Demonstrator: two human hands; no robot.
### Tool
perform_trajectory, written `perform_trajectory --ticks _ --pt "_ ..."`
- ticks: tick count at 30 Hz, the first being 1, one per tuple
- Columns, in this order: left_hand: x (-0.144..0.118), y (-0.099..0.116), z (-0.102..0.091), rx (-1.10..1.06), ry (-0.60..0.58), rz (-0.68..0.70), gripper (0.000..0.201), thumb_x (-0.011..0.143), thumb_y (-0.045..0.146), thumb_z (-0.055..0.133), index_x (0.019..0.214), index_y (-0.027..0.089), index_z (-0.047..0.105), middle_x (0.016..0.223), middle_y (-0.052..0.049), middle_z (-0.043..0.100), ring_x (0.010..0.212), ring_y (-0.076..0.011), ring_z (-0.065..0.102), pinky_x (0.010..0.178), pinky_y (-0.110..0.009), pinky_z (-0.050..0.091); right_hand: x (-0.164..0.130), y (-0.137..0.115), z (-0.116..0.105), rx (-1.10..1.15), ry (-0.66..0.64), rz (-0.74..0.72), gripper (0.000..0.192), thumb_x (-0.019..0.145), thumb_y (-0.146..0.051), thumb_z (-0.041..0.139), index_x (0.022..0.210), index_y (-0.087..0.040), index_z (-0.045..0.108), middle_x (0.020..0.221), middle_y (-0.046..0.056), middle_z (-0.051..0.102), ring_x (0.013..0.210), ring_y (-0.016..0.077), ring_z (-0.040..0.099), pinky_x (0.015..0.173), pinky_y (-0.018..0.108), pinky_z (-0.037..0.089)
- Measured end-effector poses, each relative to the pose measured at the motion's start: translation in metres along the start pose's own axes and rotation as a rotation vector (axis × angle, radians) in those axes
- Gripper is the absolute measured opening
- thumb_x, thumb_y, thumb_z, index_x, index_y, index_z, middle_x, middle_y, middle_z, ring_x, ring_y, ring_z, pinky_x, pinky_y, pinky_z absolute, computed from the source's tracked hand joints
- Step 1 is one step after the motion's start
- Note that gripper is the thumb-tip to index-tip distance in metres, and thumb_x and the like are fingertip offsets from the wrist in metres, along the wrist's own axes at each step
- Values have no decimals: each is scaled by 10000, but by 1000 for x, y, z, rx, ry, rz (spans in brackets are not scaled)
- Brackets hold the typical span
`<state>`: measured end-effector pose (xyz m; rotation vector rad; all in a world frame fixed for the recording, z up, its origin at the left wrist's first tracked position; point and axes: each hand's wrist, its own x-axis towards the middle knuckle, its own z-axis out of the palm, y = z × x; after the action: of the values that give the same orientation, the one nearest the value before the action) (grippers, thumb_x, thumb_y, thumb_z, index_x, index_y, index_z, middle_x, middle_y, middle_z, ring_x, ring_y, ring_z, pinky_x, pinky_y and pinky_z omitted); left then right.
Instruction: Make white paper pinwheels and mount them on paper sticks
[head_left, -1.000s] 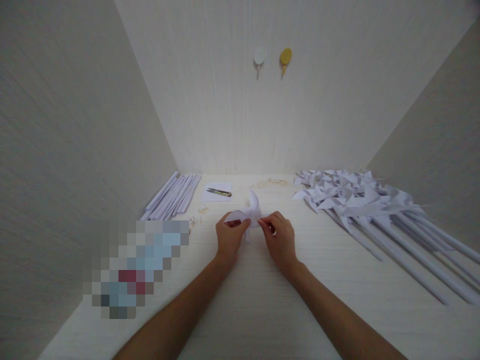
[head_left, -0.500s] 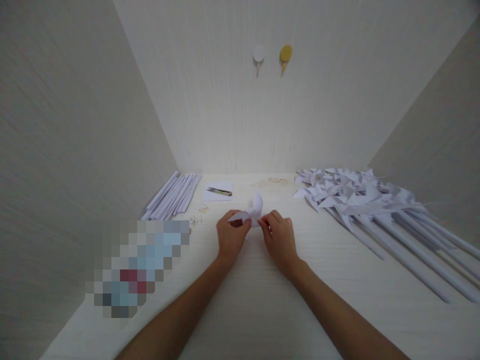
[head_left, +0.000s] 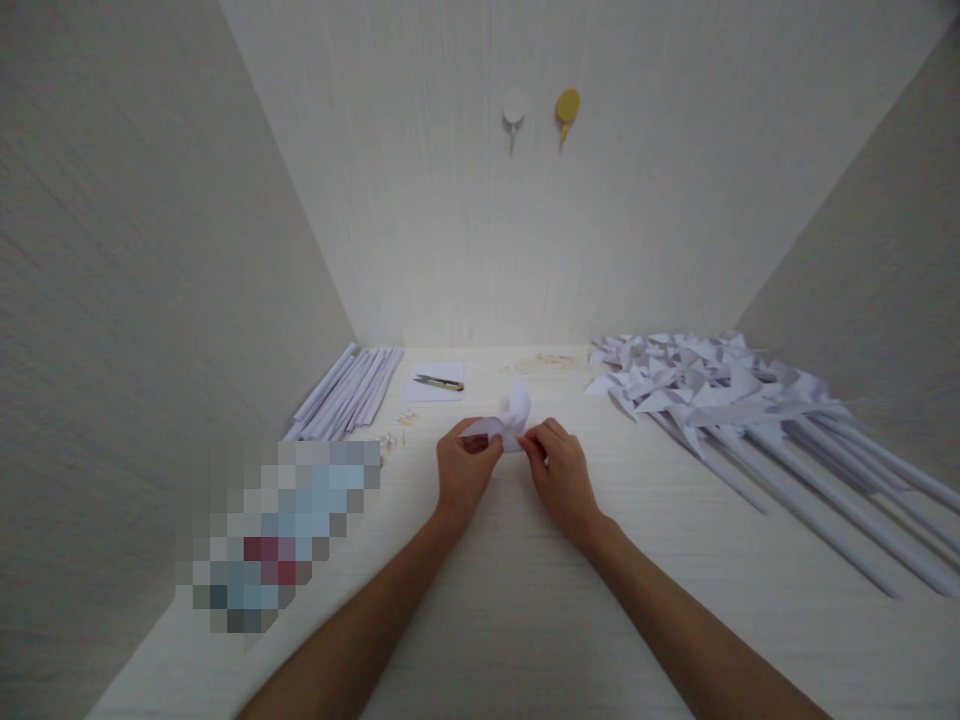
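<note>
Both hands are working one white paper pinwheel head (head_left: 508,425) at mid-counter, a bit nearer the far edge than the near one.

Left hand (head_left: 463,472): fingers curled, thumb and forefinger pinching the left side of the folded paper. Right hand (head_left: 561,470): pinching the right side the same way, fingertips almost meeting the left's. One blade tip sticks up behind the fingers. Can't tell whether a pin is already in the centre; it is hidden by the fingers.

Looks like the fold-and-gather step, corners being brought to the centre. To do it well, I'd say:
- stack the corners squarely over the centre and keep one pinch fixed while the other hand adjusts
- bend the blades and don't crease them, since curved blades hold their shape
- keep the piece low over the counter (head_left: 480,620) so a slipped corner stays within reach

Around it:
- finished pinwheels on sticks (head_left: 720,400), piled along the right edge
- rolled paper sticks (head_left: 346,392) at the far-left corner
- small snips (head_left: 439,382) on a paper sheet near the far edge
- a few small pale bits (head_left: 394,432), just left of the left hand
</note>
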<state>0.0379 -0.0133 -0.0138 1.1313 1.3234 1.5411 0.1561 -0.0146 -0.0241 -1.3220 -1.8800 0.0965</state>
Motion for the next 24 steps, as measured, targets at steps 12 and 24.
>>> perform_trajectory --ticks 12,24 --pt "4 -3 -1 13 -33 -12 211 531 108 623 741 128 620 626 -3 669 583 -144 642 559 -218 508 1 6 3 87 7 -7 192 805 -137 474 620 -172 513 648 25 532 615 148 476 572 263 316" --pt "3 -2 -3 73 -55 62 172 554 109 617 724 135 613 614 7 657 561 -133 633 550 -209 509 1 1 -2 -197 -96 -81 163 837 -148 455 705 -149 552 745 47 583 674 160 517 614 281 279"
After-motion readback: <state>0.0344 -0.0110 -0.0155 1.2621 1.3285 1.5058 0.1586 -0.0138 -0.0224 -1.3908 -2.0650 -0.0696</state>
